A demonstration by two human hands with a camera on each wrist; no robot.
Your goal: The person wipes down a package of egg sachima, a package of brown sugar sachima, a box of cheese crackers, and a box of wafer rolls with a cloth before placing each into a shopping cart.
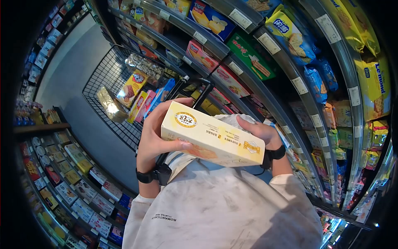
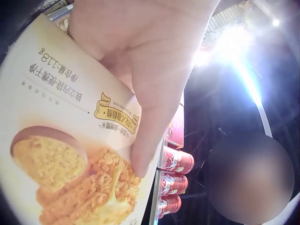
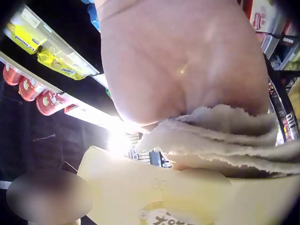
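Note:
In front of the torso, both hands hold a cream-and-yellow snack box (image 1: 213, 135), tilted down to the right in the head view. My left hand (image 1: 155, 139) grips its left end, thumb across the front. The left wrist view has that thumb on the printed face of the box (image 2: 61, 98), beside a picture of golden crumbly food. At the other end is my right hand (image 1: 265, 135), its thumb along the upper edge. A crumpled white sheet with ragged edges (image 3: 220, 136) is bunched between right palm and box. The right fingers are mostly hidden.
A black wire shopping cart (image 1: 110, 68) with several snack packs stands ahead, its handle (image 1: 205, 85) just beyond the box. Stocked shelves (image 1: 265, 45) curve along the right, and another shelf unit (image 1: 70, 182) fills the lower left. Grey floor (image 1: 70, 62) runs between.

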